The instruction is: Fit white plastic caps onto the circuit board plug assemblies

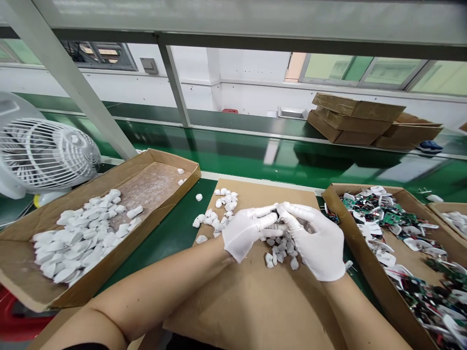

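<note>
Grip: left hand (pixel 251 231), right hand (pixel 315 238) pinched one dark part (pixel 276 212), fingertips together
White pieces (pixel 282 245): dozens lay below, left
Trays (pixel 153 187): one stood left of grip, two right

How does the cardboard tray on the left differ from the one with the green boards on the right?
The left tray shows white pieces; the right tray has green circuit boards mixed with white parts. The left tray's far end is mostly bare and dusty, while the right tray's far end is crowded. Both are shallow, open and brown.
</note>
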`<state>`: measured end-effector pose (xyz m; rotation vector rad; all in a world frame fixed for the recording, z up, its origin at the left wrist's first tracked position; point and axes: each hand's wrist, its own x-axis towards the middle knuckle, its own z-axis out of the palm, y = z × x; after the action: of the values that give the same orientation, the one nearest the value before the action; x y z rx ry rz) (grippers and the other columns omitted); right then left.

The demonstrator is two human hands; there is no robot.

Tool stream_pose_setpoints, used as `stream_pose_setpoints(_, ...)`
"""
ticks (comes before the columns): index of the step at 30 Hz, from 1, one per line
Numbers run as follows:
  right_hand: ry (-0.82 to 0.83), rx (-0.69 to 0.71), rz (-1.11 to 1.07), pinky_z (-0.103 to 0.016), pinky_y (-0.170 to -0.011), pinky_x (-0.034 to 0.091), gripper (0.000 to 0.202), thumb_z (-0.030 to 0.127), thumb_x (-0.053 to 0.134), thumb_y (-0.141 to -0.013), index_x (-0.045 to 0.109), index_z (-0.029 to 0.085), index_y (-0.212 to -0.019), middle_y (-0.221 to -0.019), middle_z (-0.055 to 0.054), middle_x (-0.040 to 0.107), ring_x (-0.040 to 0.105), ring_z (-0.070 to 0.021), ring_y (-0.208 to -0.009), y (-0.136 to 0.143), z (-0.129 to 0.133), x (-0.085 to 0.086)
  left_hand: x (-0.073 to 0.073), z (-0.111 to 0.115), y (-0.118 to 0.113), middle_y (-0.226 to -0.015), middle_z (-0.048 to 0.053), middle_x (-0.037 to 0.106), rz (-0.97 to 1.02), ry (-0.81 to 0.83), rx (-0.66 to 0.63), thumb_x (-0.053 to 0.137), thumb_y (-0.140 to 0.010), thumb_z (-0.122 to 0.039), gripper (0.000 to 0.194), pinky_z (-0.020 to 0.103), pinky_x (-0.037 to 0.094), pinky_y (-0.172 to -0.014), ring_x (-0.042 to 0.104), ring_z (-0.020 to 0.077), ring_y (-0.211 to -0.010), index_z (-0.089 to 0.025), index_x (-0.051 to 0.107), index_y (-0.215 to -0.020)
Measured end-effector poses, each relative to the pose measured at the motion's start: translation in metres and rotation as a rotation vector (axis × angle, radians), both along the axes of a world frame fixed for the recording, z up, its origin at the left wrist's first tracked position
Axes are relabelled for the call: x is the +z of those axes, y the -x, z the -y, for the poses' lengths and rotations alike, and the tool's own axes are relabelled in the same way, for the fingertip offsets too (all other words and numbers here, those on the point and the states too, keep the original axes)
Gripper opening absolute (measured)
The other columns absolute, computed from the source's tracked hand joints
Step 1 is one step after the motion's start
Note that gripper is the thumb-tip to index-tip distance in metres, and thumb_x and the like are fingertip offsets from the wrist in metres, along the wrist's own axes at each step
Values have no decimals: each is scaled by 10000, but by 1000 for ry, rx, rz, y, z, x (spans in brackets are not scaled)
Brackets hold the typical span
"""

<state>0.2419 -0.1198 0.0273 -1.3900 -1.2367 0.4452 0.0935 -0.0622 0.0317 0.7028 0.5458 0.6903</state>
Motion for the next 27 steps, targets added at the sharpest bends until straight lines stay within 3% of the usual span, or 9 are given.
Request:
stream_pose_setpoints(3, -10, 8, -15, -439, -948, 557, 153, 340, 732, -823, 788, 297, -959, -1071, -35, 739, 682, -272, -1022, -1, -2, -4, -2, 1, 0, -1234, 83, 656, -56, -76, -15, 758, -756, -244, 248, 380, 525, -944, 656, 281, -1066, -199, 758, -999)
stream_pose_setpoints(6, -9, 20, 82, -416, -1029, 507, 208, 343, 694, -858, 773, 327, -1050, -1232, -11, 684, 659, -265, -1092, -5, -4, -7, -7, 0, 1, -1157, 91, 688, -17, -71, -50, 719, -802, -306, 233, 377, 516, -944, 656, 280, -1056, -210, 751, -1012)
stream_pose_setpoints(11, 17, 197, 288, -414, -1111, 427, 362, 337, 564, -942, 628, 374, -1296, -1418, 46, 540, 570, -269, -1245, -13, 1, -5, -12, -3, 5, -1216, 125, 653, 118, -40, -99, 632, -888, -284, 283, 348, 504, -947, 647, 228, -1053, -167, 703, -1136)
stream_pose_setpoints(17, 70, 210, 422, -403, -1015, 512, 472, 352, 501, -962, 469, 422, -1428, -1502, 59, 431, 686, -266, -1051, -12, 6, -5, -11, -7, 5, -1234, 144, 647, 182, -88, -146, 579, -930, -304, 311, 383, 471, -1008, 629, 252, -1118, -163, 677, -1189)
stream_pose_setpoints(21, 76, 217, 509, -387, -1011, 503, 481, 352, 465, -973, 436, 433, -1446, -1499, 49, 442, 711, -239, -957, -7, 4, -9, -15, -7, 3, -1310, 116, 611, 137, -51, -68, 577, -931, -312, 296, 347, 479, -997, 627, 225, -1114, -176, 686, -1171)
stream_pose_setpoints(24, 158, 268, 388, -367, -818, 601, 491, 402, 428, -982, 423, 379, -1473, -1427, -27, 541, 714, -185, -712, -5, 3, -5, -14, -8, 4, -1286, 117, 623, 125, -55, -39, 598, -917, -312, 288, 333, 490, -961, 639, 219, -1072, -163, 691, -1146)
stream_pose_setpoints(27, 316, 340, 157, -320, -500, 594, 530, 477, 428, -972, 476, 276, -1459, -1079, -94, 731, 643, -159, -505, -10, 2, 3, -11, -12, 6, -1200, 119, 653, 135, -49, -98, 602, -910, -281, 249, 310, 496, -911, 650, 203, -1020, -141, 701, -1090)
